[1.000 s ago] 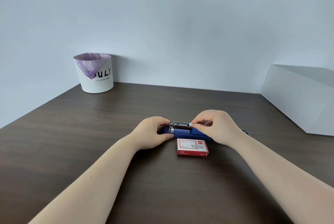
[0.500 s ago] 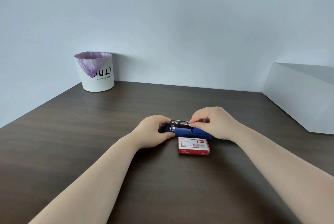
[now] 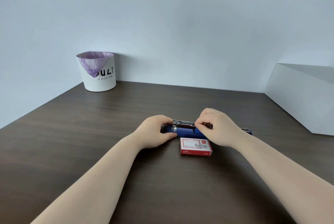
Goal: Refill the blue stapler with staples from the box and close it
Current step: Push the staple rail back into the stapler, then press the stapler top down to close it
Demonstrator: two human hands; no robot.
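While left hand (image 3: 156, 131) clamps stapler (image 3: 188, 132) front end on counter (image 3: 108, 133), right hand (image 3: 217, 127) fingers pinch staples at metal channel (image 3: 183, 124); stapler's long axis runs left-right; staple box (image 3: 195, 146) just nearer.

Stapler (image 3: 188, 132) blue glossy plastic, shiny metal track; staple box (image 3: 196, 146) card; table (image 3: 90, 133) matt wood-grain

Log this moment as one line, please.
left hand steadies blue stapler | right hand pinches at metal staple channel | staple box closed, nearer

Blue stapler (image 3: 188, 132), red-and-white staple box (image 3: 196, 146), dark woodgrain table (image 3: 90, 133).
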